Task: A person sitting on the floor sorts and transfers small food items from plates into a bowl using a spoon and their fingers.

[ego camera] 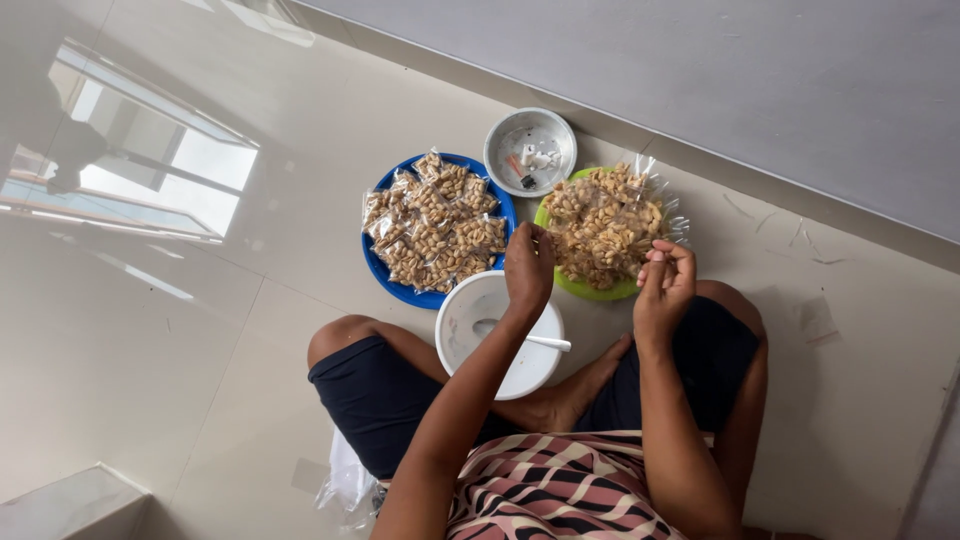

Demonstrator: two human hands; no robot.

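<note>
My left hand hovers over the far rim of a white bowl, back towards the camera and fingers curled, its tips at the edge of a green plate. What it holds is hidden. That plate is heaped with small clear packets of nuts. My right hand is at the plate's near right edge, fingertips pinched on a small clear packet. A white spoon lies in the bowl.
A blue plate with several filled nut packets sits to the left. A small steel bowl with bits inside stands behind. My crossed legs lie on the glossy tiled floor, a grey wall base runs beyond, and a plastic bag is by my left thigh.
</note>
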